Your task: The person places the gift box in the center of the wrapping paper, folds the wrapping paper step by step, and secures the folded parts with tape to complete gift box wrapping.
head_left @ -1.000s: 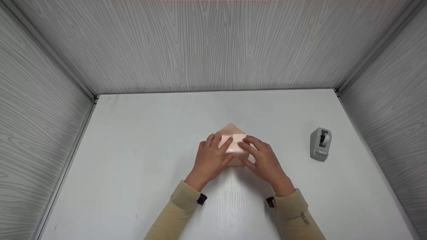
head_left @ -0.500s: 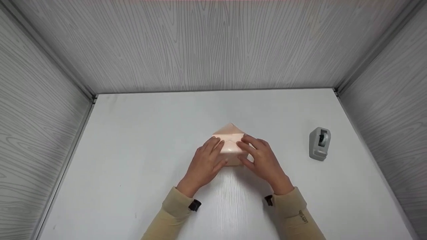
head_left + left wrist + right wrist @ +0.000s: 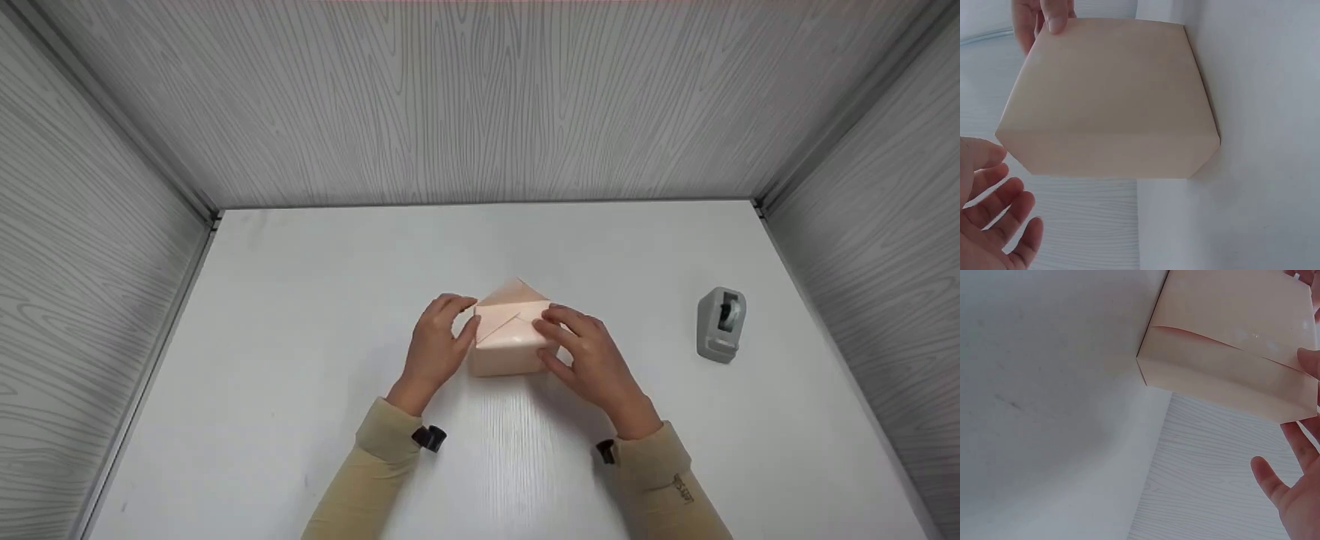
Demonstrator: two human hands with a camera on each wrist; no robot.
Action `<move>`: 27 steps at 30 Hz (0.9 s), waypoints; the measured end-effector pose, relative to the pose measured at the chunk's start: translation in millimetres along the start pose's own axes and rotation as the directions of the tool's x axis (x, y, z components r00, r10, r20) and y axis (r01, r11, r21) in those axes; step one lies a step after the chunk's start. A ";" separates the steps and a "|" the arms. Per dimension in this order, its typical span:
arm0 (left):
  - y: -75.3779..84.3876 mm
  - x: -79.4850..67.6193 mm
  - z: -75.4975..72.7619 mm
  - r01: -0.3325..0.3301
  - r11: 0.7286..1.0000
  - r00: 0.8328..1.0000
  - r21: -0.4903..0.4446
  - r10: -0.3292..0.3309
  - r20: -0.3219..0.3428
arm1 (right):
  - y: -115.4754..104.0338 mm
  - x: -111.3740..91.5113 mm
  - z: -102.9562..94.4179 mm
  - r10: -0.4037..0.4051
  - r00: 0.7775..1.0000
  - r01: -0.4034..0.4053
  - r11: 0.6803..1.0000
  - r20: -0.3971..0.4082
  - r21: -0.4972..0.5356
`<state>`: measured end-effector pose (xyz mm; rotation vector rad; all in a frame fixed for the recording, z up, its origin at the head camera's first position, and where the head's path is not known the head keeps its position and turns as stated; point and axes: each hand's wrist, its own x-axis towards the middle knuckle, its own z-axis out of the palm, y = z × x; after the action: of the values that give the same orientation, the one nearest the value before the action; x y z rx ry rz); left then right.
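A small box wrapped in pale pink paper (image 3: 508,360) sits on the table in the head view. Overlapping folds cross its top, and a triangular paper flap (image 3: 517,293) sticks out at its far end. My left hand (image 3: 435,341) is at the box's left edge, fingers spread and loosely bent; the left wrist view shows its thumb by a corner of the wrapped box (image 3: 1106,84). On the right side, my right hand (image 3: 592,360) rests its fingertips on the top and its thumb at the near right edge. A paper edge gapes slightly in the right wrist view.
A grey tape dispenser (image 3: 721,325) with a roll in it stands on the right of the white table (image 3: 300,322). Grey wood-grain panels (image 3: 480,105) enclose the table at the back and both sides.
My left hand has slid left off the top of the box to its left edge, uncovering the folded paper there. My right hand has stayed nearly in place.
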<state>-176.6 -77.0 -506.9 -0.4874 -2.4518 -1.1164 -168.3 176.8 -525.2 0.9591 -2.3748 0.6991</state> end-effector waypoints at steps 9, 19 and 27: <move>-4.3 20.2 3.6 0.120 0.986 0.988 -0.112 -0.107 0.113 | -0.8 0.6 -1.3 0.026 0.999 -0.026 1.000 0.024 0.014; -3.8 30.0 5.6 0.114 0.987 0.987 -0.113 -0.100 0.127 | -0.2 -0.1 -0.7 0.015 1.000 -0.016 1.000 0.006 0.017; -0.8 32.5 7.6 0.048 0.994 0.996 -0.094 -0.041 0.077 | -1.1 0.3 -0.1 0.019 1.000 -0.019 1.000 -0.001 0.010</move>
<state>-206.6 -66.9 -496.0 -0.5144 -2.4935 -1.2604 -167.6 176.0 -524.6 0.9418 -2.3844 0.7196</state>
